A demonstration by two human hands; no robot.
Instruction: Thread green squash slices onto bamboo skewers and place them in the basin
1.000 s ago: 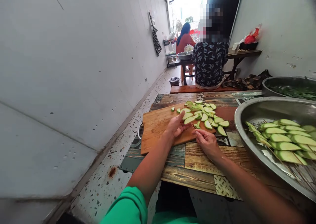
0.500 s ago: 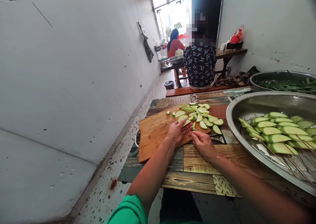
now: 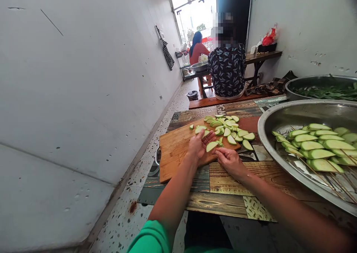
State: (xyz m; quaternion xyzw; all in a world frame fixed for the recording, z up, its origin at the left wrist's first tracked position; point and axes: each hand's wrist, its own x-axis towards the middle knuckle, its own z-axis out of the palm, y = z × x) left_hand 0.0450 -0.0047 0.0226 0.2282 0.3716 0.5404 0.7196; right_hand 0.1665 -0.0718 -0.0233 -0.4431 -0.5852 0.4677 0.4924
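My right hand [image 3: 229, 160] is closed in a pinch on a thin wooden skewer, mostly hidden by the fingers. A pale green half-moon squash slice [image 3: 211, 146] sits at the skewer's far end, in front of my left palm. My left hand [image 3: 197, 146] is turned palm toward the slice, its fingers stretched out and apart. Behind its thumb and fingers, more slices show on the wooden cutting board [image 3: 174, 152]. A loose heap of cut slices [image 3: 227, 125] covers the board's far right corner and spills onto the table.
On the right stands a wide metal basin [image 3: 264, 134] holding skewered slices [image 3: 315, 145]. Behind it, another metal basin [image 3: 290, 91] contains green leaves. Two people sit further off, one in a dark patterned shirt [image 3: 227, 71]. A white wall [image 3: 83, 97] runs along the left.
My left fingers have opened and spread from around the slice. The slice now shows lower, by my right fingertips. The whole view has shifted slightly.
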